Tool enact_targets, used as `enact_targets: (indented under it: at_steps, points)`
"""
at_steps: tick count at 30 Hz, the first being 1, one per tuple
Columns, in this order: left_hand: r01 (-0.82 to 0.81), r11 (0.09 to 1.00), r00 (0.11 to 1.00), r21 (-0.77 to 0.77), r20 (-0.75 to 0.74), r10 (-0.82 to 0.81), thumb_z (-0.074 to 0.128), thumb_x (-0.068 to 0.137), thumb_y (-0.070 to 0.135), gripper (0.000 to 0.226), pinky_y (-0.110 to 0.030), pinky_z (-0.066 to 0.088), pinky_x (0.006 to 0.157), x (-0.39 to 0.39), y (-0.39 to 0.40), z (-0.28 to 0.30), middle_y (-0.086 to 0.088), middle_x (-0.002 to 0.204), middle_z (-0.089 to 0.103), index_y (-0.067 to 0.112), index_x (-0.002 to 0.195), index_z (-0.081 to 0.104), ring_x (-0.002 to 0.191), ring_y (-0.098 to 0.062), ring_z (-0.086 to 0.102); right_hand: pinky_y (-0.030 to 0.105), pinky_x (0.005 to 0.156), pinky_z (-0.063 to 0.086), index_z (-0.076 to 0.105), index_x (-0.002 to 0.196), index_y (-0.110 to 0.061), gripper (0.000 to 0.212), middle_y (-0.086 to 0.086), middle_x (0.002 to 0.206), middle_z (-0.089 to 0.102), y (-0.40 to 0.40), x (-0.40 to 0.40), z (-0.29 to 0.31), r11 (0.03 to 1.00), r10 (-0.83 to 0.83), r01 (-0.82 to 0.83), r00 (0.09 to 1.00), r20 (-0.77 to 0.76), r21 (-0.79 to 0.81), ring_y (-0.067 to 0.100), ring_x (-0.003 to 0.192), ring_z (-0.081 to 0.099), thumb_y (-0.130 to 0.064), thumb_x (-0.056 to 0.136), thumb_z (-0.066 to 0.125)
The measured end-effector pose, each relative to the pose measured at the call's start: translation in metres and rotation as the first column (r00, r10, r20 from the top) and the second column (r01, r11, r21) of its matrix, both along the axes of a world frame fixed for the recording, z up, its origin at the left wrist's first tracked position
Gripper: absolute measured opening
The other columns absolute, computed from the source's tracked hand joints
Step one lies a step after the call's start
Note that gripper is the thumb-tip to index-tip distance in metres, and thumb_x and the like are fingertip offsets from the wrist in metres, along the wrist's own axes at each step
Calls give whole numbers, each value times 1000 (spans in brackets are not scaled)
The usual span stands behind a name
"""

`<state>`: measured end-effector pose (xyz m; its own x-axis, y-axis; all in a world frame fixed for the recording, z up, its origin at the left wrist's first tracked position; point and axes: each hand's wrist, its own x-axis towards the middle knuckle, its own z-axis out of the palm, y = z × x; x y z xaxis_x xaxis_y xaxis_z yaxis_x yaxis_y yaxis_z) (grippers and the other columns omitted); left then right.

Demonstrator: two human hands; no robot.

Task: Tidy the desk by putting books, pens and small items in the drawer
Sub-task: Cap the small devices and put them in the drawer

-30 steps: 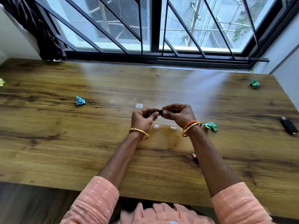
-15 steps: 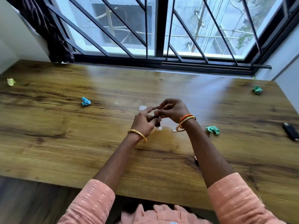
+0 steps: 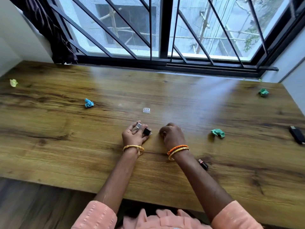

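Observation:
My left hand [image 3: 134, 136] rests on the wooden desk [image 3: 66, 138], holding a small black USB stick [image 3: 146, 131] with its metal plug end [image 3: 139, 125] showing between the fingers. My right hand [image 3: 171, 135] is a closed fist on the desk to the right, and what it covers is hidden. A clear plastic cap [image 3: 146, 110] lies beyond the hands. Another small black and red USB stick [image 3: 203, 164] lies just right of my right forearm. A larger black device [image 3: 297, 134] sits at the right edge.
Crumpled paper bits are scattered: blue [image 3: 88, 103] at the left, yellow-green [image 3: 13, 82] far left, green [image 3: 217, 133] right of my hands, green [image 3: 263, 92] far right. A barred window [image 3: 165, 30] runs along the desk's far side. No drawer is in view.
My hands were together, working the small black stick in mid air. They have separated and dropped onto the desk; the left keeps the stick, the right has closed over the spot where small clear caps lay.

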<state>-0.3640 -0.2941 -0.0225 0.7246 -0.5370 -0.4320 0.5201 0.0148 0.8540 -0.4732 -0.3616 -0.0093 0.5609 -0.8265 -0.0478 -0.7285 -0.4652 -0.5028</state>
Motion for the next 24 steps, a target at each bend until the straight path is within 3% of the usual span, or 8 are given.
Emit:
enact_targets:
  at_steps: [5, 8, 11, 13, 16, 19, 24]
  points:
    - [-33, 998, 997, -50, -71, 30, 63, 84, -1, 27, -29, 57, 51, -5, -4, 0, -14, 85, 66, 8, 108, 55, 54, -15, 68, 33, 88, 50, 71, 98, -17, 21, 8, 100, 68, -15, 6, 8, 982, -95, 101, 995, -44, 159, 25, 99, 61, -8, 83, 60]
    - [-60, 994, 988, -95, -145, 46, 59, 88, -3, 18, -31, 58, 52, -3, -8, 2, -12, 80, 65, 11, 95, 51, 54, -19, 69, 28, 77, 50, 72, 90, -16, 17, 0, 74, 60, -25, 5, 6, 900, -227, 155, 964, 136, 407, 16, 78, 58, -4, 79, 67]
    - [-91, 989, 979, -114, -193, 67, 56, 89, -4, 19, -32, 59, 55, -1, -11, 3, -11, 74, 67, 13, 89, 47, 56, -20, 69, 19, 69, 52, 69, 94, 0, 16, 3, 72, 58, -27, 2, 13, 674, -476, 17, 775, 416, 738, 15, 71, 57, 6, 80, 67]
    - [-108, 985, 974, -133, -214, 78, 56, 89, -4, 20, -32, 60, 57, -2, -13, 2, -11, 72, 67, 13, 88, 46, 57, -18, 70, 17, 70, 55, 66, 90, 3, 13, 9, 76, 61, -23, 1, 18, 497, -634, -139, 616, 468, 856, 15, 72, 60, 12, 81, 62]
    - [-130, 976, 968, -176, -237, 87, 55, 90, -3, 20, -29, 59, 58, -2, -13, 2, -12, 72, 69, 14, 87, 44, 57, -18, 70, 23, 71, 58, 65, 82, -1, 14, 11, 80, 65, -15, 0, 16, 358, -749, -247, 500, 435, 901, 16, 75, 65, 12, 79, 63]
    - [-139, 964, 965, -228, -251, 80, 57, 89, -3, 20, -30, 59, 59, -2, -9, 2, -10, 66, 71, 13, 87, 45, 60, -21, 71, 20, 65, 58, 67, 79, -5, 13, 7, 80, 67, -6, 1, 13, 377, -769, -178, 486, 414, 909, 15, 77, 65, 8, 76, 69]
    - [-128, 955, 970, -268, -236, 64, 59, 87, -3, 21, -31, 59, 59, -7, -6, 1, -12, 68, 72, 13, 88, 46, 63, -22, 71, 24, 71, 59, 67, 82, 3, 12, 16, 83, 67, 2, 7, 4, 342, -826, -214, 396, 402, 915, 21, 75, 68, 13, 76, 66]
